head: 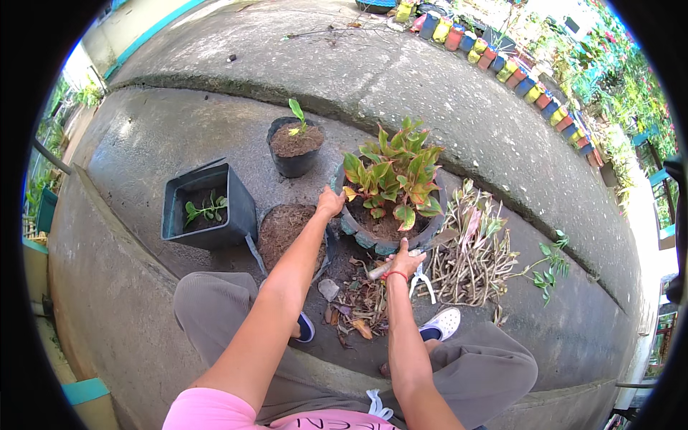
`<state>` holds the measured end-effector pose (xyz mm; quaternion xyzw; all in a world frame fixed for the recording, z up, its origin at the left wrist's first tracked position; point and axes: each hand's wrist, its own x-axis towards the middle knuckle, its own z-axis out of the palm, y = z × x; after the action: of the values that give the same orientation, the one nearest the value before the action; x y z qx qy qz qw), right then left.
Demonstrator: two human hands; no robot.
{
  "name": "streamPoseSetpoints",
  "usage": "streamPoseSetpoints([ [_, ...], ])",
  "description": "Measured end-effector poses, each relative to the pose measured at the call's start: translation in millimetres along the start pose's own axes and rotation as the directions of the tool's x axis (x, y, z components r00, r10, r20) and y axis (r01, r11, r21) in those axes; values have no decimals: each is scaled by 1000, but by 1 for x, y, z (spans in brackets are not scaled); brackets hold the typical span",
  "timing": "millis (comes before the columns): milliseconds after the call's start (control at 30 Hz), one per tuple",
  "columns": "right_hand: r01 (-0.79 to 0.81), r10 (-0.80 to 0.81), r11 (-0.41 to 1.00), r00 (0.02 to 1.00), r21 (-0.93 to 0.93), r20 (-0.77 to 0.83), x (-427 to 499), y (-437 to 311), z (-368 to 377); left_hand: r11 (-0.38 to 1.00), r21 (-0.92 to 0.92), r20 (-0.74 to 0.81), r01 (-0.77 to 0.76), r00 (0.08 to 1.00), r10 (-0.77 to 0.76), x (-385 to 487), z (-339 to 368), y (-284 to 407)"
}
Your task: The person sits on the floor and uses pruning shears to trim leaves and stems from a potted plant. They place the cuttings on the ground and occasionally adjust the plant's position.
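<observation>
My left hand [330,202] grips the left rim of a round plant pot [368,239] with a scalloped edge. In it grows a bushy plant with green and reddish leaves [395,172]. At the pot's near rim, my right hand [404,262] holds the light handle of a hand tool [379,271], apparently a trowel; its blade points right. Its thumb reaches the rim. White-handled pruning shears [422,282] lie just below that hand, partly hidden. A soil-filled black grow bag [290,231] stands left of the pot, partly behind my left forearm.
Cut stems [473,252] are heaped at right. Dry leaves [360,306] and a stone [328,289] lie between my feet. A square black pot [236,209] and a small seedling bag [295,161] stand at left. A raised concrete edge [344,114] runs behind; painted bottles [500,64] line a bed.
</observation>
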<state>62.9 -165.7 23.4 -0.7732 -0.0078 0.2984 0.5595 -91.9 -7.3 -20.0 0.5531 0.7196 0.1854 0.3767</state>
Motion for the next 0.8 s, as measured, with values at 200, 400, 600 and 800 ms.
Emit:
streamPoseSetpoints([
  [200,118,-112,991,989,-59,99,26,-2,-11,990,-132,-61,49,997,-57,-30,5,4],
  [400,188,-139,979,901,-82,412,123,-34,-35,856,-471,-186,215,924,-334,-103,52,12],
  [600,487,-90,807,662,-335,744,203,-103,-24,435,-884,-102,174,835,-540,-153,119,52],
  [800,611,-89,588,701,-531,708,220,-122,-6,464,-832,51,305,875,-482,-165,134,58],
])
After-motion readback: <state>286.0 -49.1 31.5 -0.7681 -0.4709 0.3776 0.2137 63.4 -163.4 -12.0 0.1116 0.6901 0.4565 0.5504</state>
